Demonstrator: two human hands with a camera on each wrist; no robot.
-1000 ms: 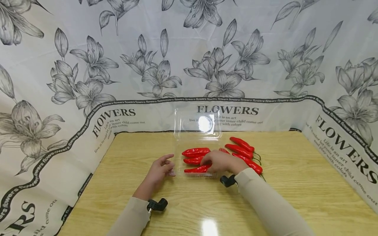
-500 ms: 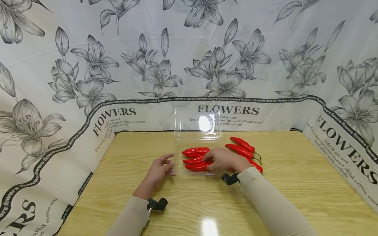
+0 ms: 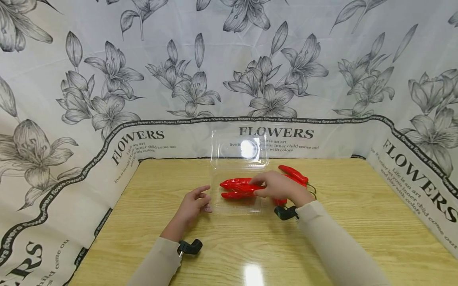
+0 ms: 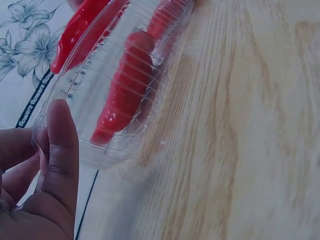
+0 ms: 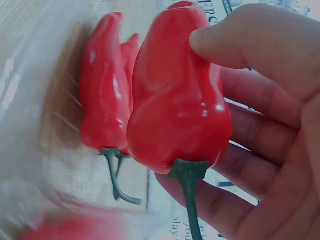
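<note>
My right hand grips a red chili pepper with a green stem, thumb on one side and fingers on the other. It is held over a clear plastic clamshell box whose lid stands raised at the back. Beneath the hand, more red peppers lie inside the box, their tips to the left. My left hand stays at the box's left end; in the left wrist view its thumb and fingers pinch the rim. The right hand covers the held pepper's stem end in the head view.
Loose red peppers lie on the wooden table to the right of the box, partly behind the right hand. A flower-printed cloth surrounds the table at the back and sides.
My right hand has lifted a pepper from the front of the box and carried it backward and slightly right. The left hand has stayed in place.
</note>
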